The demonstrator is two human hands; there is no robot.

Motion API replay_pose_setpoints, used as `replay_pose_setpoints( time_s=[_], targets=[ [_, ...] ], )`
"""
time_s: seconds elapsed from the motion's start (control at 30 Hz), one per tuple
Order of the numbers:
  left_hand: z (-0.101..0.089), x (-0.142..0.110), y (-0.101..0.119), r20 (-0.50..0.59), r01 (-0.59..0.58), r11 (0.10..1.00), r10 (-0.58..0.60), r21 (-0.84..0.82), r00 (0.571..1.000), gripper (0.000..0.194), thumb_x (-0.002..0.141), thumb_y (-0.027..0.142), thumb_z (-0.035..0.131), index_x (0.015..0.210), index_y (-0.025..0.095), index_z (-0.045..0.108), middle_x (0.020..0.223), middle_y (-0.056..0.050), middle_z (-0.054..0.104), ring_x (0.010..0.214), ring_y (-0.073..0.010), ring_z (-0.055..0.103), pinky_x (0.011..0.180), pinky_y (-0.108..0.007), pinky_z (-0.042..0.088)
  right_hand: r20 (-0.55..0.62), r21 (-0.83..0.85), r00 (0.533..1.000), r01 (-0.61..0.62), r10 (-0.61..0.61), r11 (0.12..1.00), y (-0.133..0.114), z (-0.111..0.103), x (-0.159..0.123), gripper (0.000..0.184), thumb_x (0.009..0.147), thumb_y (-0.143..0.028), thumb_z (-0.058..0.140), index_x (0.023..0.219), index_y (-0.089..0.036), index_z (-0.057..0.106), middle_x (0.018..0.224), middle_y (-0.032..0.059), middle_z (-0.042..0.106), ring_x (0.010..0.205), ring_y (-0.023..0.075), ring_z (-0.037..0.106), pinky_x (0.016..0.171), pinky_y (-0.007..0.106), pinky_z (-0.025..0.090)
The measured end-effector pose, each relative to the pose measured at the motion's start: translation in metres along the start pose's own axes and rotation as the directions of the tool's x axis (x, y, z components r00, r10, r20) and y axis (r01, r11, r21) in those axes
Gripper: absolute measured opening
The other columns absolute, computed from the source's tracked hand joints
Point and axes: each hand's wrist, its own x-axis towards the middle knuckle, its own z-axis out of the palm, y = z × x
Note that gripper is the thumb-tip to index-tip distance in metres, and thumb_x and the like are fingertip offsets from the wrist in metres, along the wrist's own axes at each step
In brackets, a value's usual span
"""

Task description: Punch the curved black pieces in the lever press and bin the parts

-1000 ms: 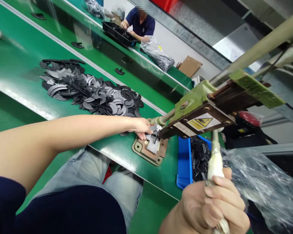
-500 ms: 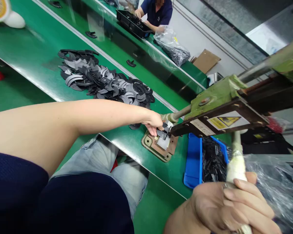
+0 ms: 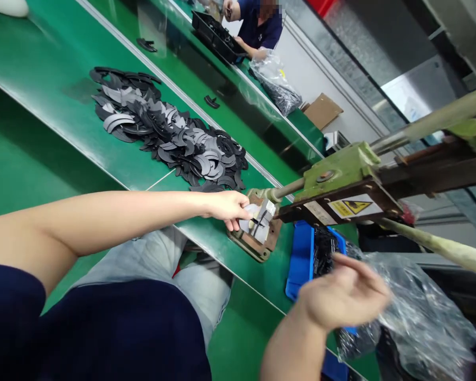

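Observation:
My left hand [image 3: 230,209] reaches to the base of the hand press and pinches a curved grey plastic piece [image 3: 246,223] between thumb and fingers. That piece lies at the metal fixture [image 3: 265,217] on the press base [image 3: 248,247]. Away from the pale lever [image 3: 440,241], my right hand [image 3: 347,293] hovers near the blue bin [image 3: 299,259], blurred, its fingers loosely apart and nothing seen in them. Small black parts [image 3: 324,251] fill the bin. The green press head [image 3: 329,172] with a yellow warning label stands over the fixture.
A heap of curved grey and black pieces [image 3: 174,132] lies on the green bench left of the press. Clear plastic bags [image 3: 424,312] sit at the right. Across the divider, a person in dark blue [image 3: 257,29] works at a black tray [image 3: 218,39].
My right hand has let go of the lever and moved left toward the blue bin; the lever has swung up. My left hand has drawn back slightly, and the curved piece shows more clearly.

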Motion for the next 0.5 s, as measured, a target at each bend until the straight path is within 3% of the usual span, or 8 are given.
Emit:
replay_pose_setpoints(
  time_s=[0.03, 0.1, 0.2, 0.37, 0.5],
  targets=[
    [0.001, -0.011, -0.004, 0.013, -0.02, 1.0, 0.02, -0.009, 1.0, 0.025, 0.094, 0.031, 0.073, 0.087, 0.018, 0.053, 0.074, -0.004, 0.074, 0.062, -0.0162, 0.074, 0.056, -0.024, 0.061, 0.1, 0.039, 0.993, -0.064, 0.06, 0.997, 0.007, 0.009, -0.03, 0.033, 0.095, -0.046, 0.063, 0.116, -0.021, 0.056, 0.103, 0.0061, 0.061, 0.098, 0.0216, 0.065, 0.091, 0.044, 0.057],
    [0.004, -0.028, -0.011, 0.05, -0.04, 0.999, 0.041, -0.027, 0.998, 0.032, 0.091, 0.039, 0.078, 0.087, 0.018, 0.053, 0.07, -0.002, 0.072, 0.061, -0.017, 0.074, 0.055, -0.024, 0.06, 0.283, 0.087, 0.95, -0.159, 0.129, 0.983, 0.016, 0.026, -0.08, 0.033, 0.092, -0.041, 0.071, 0.113, -0.019, 0.06, 0.098, 0.0059, 0.068, 0.088, 0.02, 0.069, 0.083, 0.04, 0.06],
    [0.014, -0.043, -0.02, 0.105, -0.035, 0.999, 0.038, -0.036, 0.994, 0.041, 0.085, 0.049, 0.082, 0.089, 0.019, 0.054, 0.069, -0.001, 0.072, 0.061, -0.0181, 0.074, 0.054, -0.024, 0.059, 0.457, 0.126, 0.875, -0.245, 0.163, 0.961, 0.018, 0.045, -0.119, 0.031, 0.089, -0.041, 0.076, 0.105, -0.018, 0.063, 0.096, 0.0069, 0.071, 0.086, 0.0194, 0.071, 0.077, 0.034, 0.06],
    [0.024, -0.052, -0.025, 0.126, -0.031, 0.999, 0.034, -0.028, 0.991, 0.044, 0.084, 0.053, 0.081, 0.095, 0.018, 0.057, 0.069, 0.0, 0.071, 0.06, -0.0177, 0.074, 0.052, -0.023, 0.057, 0.455, 0.174, 0.878, -0.249, 0.146, 0.953, 0.013, 0.057, -0.13, 0.026, 0.093, -0.041, 0.072, 0.089, -0.019, 0.058, 0.09, 0.0022, 0.068, 0.083, 0.0144, 0.067, 0.073, 0.027, 0.056],
    [0.024, -0.055, -0.024, 0.214, 0.053, 0.988, -0.021, -0.144, 0.977, 0.048, 0.079, 0.054, 0.086, 0.095, 0.017, 0.059, 0.076, -0.003, 0.074, 0.061, -0.0165, 0.074, 0.057, -0.025, 0.059, 0.436, 0.186, 0.893, -0.205, 0.106, 0.961, 0.011, 0.058, -0.138, 0.024, 0.097, -0.04, 0.067, 0.091, -0.019, 0.057, 0.087, 0.0009, 0.065, 0.08, 0.0133, 0.064, 0.074, 0.027, 0.054]
  ],
)
